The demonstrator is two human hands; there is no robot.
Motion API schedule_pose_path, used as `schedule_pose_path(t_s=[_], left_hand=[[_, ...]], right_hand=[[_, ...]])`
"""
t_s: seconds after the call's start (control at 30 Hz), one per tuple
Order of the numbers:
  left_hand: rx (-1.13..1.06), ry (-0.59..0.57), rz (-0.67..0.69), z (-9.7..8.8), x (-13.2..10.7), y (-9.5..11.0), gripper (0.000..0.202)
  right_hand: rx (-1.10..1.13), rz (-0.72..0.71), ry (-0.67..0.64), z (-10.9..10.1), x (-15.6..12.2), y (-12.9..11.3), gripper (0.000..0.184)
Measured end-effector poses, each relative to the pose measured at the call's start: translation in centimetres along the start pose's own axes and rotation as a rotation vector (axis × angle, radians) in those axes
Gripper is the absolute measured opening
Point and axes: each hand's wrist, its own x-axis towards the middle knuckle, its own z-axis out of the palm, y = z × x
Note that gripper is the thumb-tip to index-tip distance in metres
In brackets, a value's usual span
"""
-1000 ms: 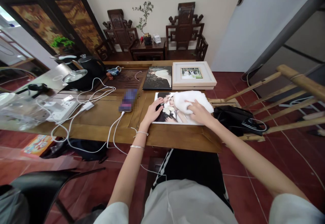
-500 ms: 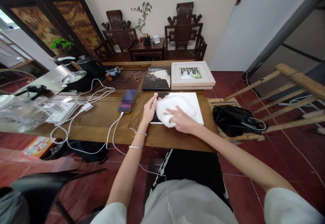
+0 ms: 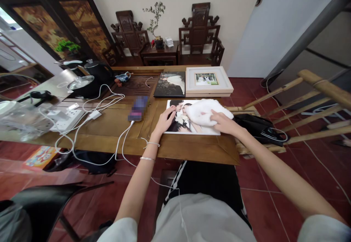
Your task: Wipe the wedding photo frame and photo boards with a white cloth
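Note:
A photo panel with a picture of a couple lies flat near the front edge of the wooden table. My left hand rests on its left side with fingers stretched out. Over the panel's right part lies a fluffy white cloth, which covers that side and reaches past its edge. My right hand grips the cloth at its near right side. Behind the panel are a dark photo panel and a white-framed picture.
Left of the panel lies a phone on a charging cable. A power strip, loose white cables, a black kettle and a pan stand farther left. A bamboo chair holding a black bag is at the right.
My right hand has moved the cloth to the right across the panel, uncovering the couple's picture on the left. My left hand stays at the panel's left side.

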Motion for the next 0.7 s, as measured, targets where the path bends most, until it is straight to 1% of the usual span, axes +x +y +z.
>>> schedule_pose_path(t_s=[0.07, 0.13, 0.2, 0.27, 0.37, 0.57, 0.63, 0.7], left_hand=[[0.013, 0.003, 0.003, 0.1, 0.1, -0.3, 0.041], [0.022, 0.001, 0.011, 0.1, 0.1, -0.7, 0.038], [0.025, 0.001, 0.021, 0.1, 0.2, -1.0, 0.035], [0.021, 0.001, 0.03, 0.1, 0.2, -1.3, 0.034], [0.014, -0.001, 0.048, 0.2, 0.2, -1.4, 0.034], [0.024, 0.005, 0.069, 0.2, 0.3, -1.2, 0.034], [0.027, 0.002, 0.071, 0.2, 0.3, -1.1, 0.034], [0.033, 0.002, 0.071, 0.2, 0.3, -1.0, 0.035]], right_hand=[[-0.041, 0.055, 0.064, 0.1, 1.3, 1.4, 0.036], [-0.076, 0.095, 0.126, 0.4, 2.8, 2.2, 0.037], [-0.101, 0.106, 0.158, 0.9, 4.0, 2.2, 0.04], [-0.125, 0.09, 0.147, 1.4, 4.2, 1.4, 0.044], [-0.131, 0.027, 0.079, 2.0, 2.6, -0.5, 0.044], [-0.031, -0.164, -0.002, 2.8, -3.9, -4.6, 0.042], [-0.009, -0.187, -0.028, 2.6, -5.0, -5.4, 0.043], [0.017, -0.181, -0.042, 2.3, -5.1, -5.6, 0.043]])
